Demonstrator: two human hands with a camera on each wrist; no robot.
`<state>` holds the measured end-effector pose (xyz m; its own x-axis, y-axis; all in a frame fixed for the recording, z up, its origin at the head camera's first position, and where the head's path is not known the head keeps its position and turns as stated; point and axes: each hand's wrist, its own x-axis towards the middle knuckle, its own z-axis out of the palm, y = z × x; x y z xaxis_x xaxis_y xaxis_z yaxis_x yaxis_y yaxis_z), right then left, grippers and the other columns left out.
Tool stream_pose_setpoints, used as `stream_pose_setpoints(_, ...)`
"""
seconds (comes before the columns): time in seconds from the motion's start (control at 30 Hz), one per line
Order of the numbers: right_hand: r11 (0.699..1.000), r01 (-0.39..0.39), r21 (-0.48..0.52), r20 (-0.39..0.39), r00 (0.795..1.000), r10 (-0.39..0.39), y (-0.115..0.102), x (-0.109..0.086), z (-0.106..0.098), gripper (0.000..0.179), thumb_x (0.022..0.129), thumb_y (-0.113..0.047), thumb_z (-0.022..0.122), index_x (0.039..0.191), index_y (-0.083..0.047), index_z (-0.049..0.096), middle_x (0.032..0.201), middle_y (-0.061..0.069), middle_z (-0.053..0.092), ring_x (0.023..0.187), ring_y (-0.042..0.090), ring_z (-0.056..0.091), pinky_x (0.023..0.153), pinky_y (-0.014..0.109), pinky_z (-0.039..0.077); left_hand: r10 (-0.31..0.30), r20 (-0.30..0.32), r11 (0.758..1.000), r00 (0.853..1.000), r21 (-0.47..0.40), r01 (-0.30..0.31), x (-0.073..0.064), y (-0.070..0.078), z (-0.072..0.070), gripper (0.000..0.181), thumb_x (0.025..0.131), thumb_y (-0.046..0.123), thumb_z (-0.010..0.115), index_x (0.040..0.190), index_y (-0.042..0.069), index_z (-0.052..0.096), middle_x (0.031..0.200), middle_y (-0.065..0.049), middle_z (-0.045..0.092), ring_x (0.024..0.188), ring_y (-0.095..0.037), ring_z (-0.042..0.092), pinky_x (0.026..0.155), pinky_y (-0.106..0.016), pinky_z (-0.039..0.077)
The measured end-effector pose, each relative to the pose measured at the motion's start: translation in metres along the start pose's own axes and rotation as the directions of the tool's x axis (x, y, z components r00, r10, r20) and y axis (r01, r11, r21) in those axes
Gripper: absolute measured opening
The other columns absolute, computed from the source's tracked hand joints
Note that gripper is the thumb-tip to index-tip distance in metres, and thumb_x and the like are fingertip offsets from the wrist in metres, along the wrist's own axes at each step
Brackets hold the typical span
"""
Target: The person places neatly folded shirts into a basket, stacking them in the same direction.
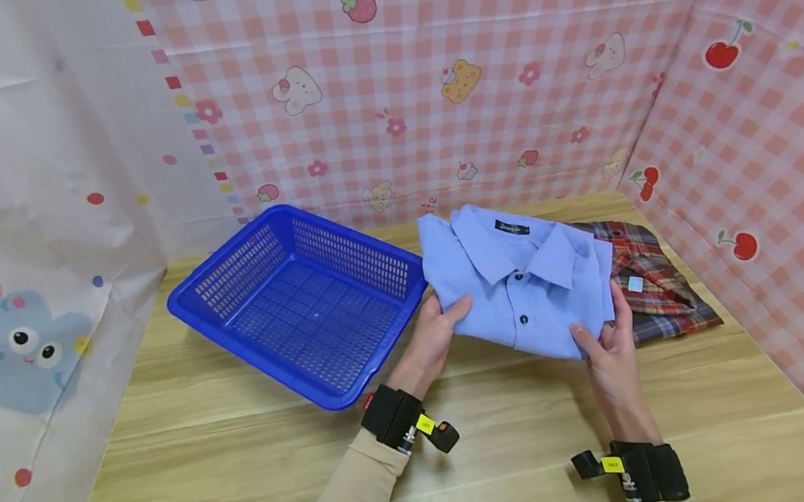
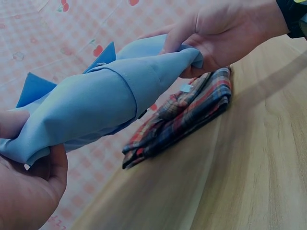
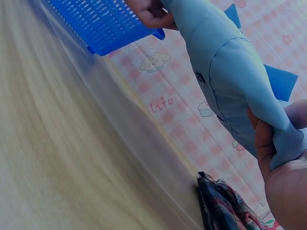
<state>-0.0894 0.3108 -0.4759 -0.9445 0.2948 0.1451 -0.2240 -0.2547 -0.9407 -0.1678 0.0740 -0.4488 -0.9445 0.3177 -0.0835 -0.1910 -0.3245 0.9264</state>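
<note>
A folded light blue shirt [image 1: 480, 292] with a collar and dark buttons is held up off the table between both hands. The left hand [image 1: 430, 343] pinches its left lower edge, thumb on top and fingers beneath. At the right lower corner the right hand [image 1: 614, 356] grips the cloth the same way. In the left wrist view the shirt [image 2: 100, 100] sags slightly between the hands, apart from the tabletop. Behind and right of it lies a folded plaid shirt [image 1: 664, 292], dark red and navy, with a small pale tag; the blue shirt hides part of it in the head view.
A blue plastic basket [image 1: 253, 358] with perforated walls stands at the left of the wooden table [image 1: 533, 439], its inside showing no contents. Pink checked cloth [image 1: 394, 76] hangs behind and on the right, pale cloth [image 1: 45, 194] on the left.
</note>
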Motion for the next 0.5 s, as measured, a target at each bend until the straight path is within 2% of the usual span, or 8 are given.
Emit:
stream_pose_setpoints(0.23, 1.000, 0.021, 0.012, 0.027, 0.999, -0.021, 0.001, 0.001, 0.005, 0.081, 0.103, 0.012, 0.048, 0.165, -0.025, 0.011, 0.151, 0.005, 0.041, 0.130, 0.013, 0.054, 0.098, 0.021, 0.053, 0.025, -0.004, 1.000, 1.000, 0.012, -0.025, -0.006, 0.007, -0.003, 0.058, 0.104, 0.011, 0.059, 0.157, 0.004, 0.035, 0.156, -0.015, 0.047, 0.145, -0.029, 0.043, 0.125, -0.043, 0.028)
stream_pose_setpoints(0.37, 1.000, 0.014, 0.017, 0.032, 0.999, -0.015, -0.001, 0.001, 0.008, 0.082, 0.103, 0.011, 0.048, 0.166, -0.024, 0.009, 0.153, 0.006, 0.038, 0.131, 0.014, 0.052, 0.099, 0.020, 0.052, 0.032, -0.007, 0.999, 0.999, 0.019, -0.032, -0.009, 0.011, -0.003, 0.060, 0.104, 0.012, 0.059, 0.158, 0.003, 0.034, 0.158, -0.015, 0.045, 0.147, -0.030, 0.040, 0.126, -0.043, 0.027)
stream_pose_setpoints(0.5, 1.000, -0.004, 0.013, 0.034, 0.999, 0.003, -0.004, 0.002, 0.011, 0.082, 0.103, 0.010, 0.048, 0.165, -0.026, 0.008, 0.161, 0.011, 0.029, 0.138, 0.018, 0.045, 0.102, 0.020, 0.050, 0.049, -0.017, 0.999, 0.999, 0.020, -0.049, -0.010, 0.013, -0.003, 0.059, 0.104, 0.012, 0.059, 0.157, 0.000, 0.035, 0.157, -0.016, 0.045, 0.147, -0.030, 0.041, 0.126, -0.043, 0.027)
